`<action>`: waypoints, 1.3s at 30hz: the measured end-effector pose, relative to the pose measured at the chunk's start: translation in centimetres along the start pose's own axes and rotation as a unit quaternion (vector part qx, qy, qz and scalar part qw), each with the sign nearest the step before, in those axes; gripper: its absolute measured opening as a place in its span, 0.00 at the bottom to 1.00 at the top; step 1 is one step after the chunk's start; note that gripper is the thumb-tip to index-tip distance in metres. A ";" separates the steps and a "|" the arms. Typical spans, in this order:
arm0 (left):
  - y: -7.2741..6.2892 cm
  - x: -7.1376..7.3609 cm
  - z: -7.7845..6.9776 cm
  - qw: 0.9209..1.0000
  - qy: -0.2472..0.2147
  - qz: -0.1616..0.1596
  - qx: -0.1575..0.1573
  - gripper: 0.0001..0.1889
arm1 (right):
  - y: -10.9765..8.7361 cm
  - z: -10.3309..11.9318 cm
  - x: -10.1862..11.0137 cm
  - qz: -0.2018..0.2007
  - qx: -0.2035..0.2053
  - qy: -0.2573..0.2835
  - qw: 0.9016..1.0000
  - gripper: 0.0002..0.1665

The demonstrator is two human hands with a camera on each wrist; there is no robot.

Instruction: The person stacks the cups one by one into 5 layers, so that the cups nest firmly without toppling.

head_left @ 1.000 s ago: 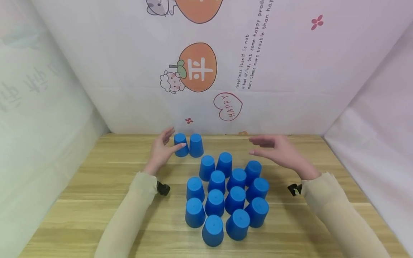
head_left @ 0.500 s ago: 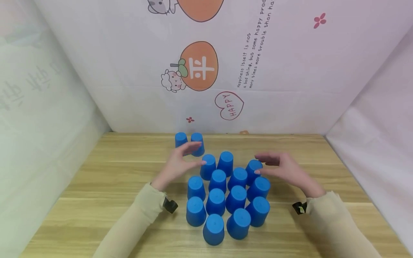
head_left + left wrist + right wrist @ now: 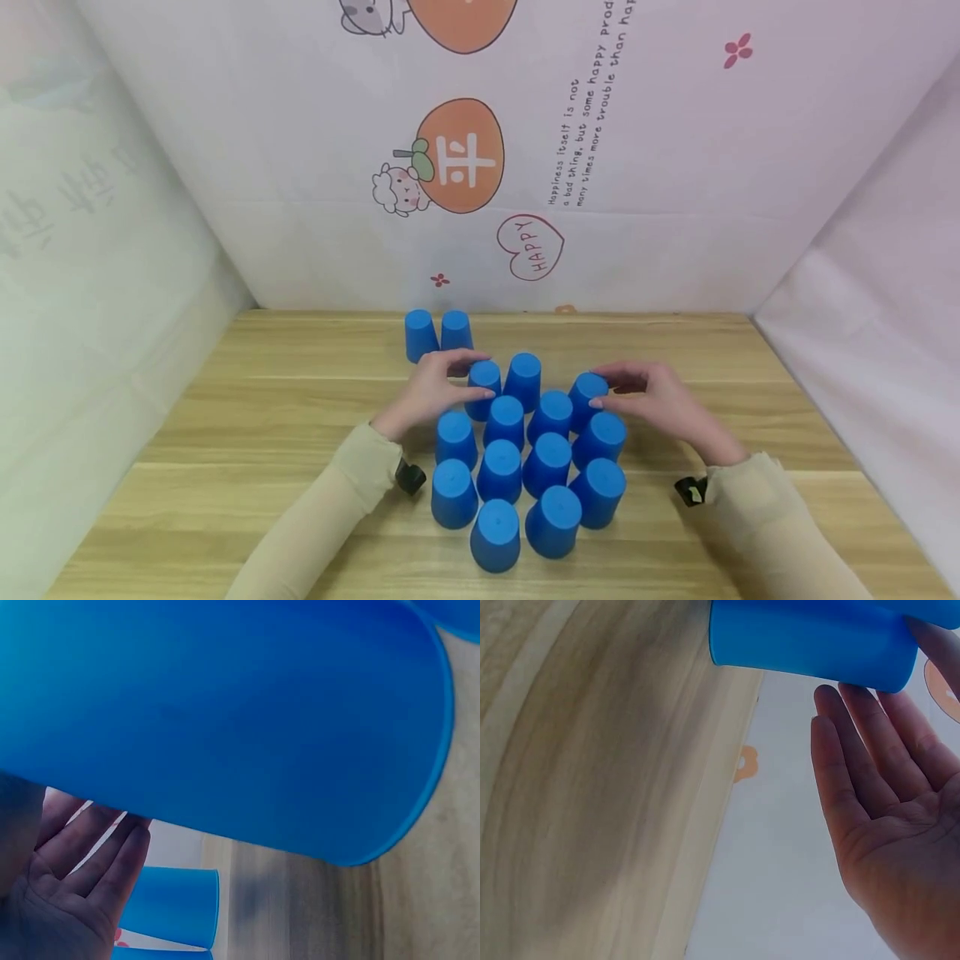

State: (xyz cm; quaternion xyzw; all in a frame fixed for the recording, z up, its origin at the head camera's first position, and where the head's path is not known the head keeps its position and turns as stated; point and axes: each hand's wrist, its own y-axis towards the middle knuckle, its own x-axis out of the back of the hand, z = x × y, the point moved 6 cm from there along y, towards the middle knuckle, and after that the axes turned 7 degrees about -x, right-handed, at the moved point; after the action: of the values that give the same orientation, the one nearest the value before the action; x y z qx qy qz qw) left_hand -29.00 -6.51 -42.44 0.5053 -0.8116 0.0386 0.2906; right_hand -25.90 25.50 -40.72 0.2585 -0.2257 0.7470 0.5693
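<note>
Several blue cups stand upside down in a cluster on the wooden table. My left hand (image 3: pixel 435 387) is around a blue cup (image 3: pixel 483 377) at the cluster's back left, thumb on its near side and fingers behind. My right hand (image 3: pixel 648 396) pinches the back-right blue cup (image 3: pixel 587 390) between thumb and fingertips. In the right wrist view, the fingertips (image 3: pixel 829 697) meet that cup's wall. A large blue cup wall (image 3: pixel 240 735) fills most of the left wrist view and hides the left fingertips.
Two more upside-down blue cups (image 3: pixel 421 336) stand apart behind the left hand, near the back edge. The wooden table (image 3: pixel 247 400) ends at a printed white backdrop (image 3: pixel 660 167). White cloth walls (image 3: pixel 877 275) rise at both sides.
My left hand has moved right and nearer, from the two back cups to the cluster's back-left cup. My right hand has come nearer and closed around the back-right cup. The cups stand as before.
</note>
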 end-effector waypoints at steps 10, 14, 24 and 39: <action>0.3 0.3 -0.1 1.000 0.026 0.007 -0.012 0.29 | -0.1 0.2 -0.1 0.004 -0.005 -0.001 1.000 0.31; 0.4 0.3 -0.1 0.999 0.041 0.003 -0.010 0.29 | -0.1 -0.1 -0.5 0.006 -0.006 0.000 1.000 0.32; 1.3 2.1 -1.7 0.997 0.053 -0.045 -0.040 0.27 | 0.0 -0.3 -0.6 -0.002 -0.001 0.011 1.000 0.31; 6.8 5.5 -3.2 0.988 0.093 -0.100 -0.071 0.29 | 0.0 -0.2 -0.5 -0.004 0.003 0.009 1.000 0.30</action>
State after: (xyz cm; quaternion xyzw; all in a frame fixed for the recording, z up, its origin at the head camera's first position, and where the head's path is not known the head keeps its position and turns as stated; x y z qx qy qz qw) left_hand -35.10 -6.49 -35.45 0.5563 -0.7269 -0.0017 0.4026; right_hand -25.87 25.24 -41.19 0.2542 -0.2178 0.7478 0.5734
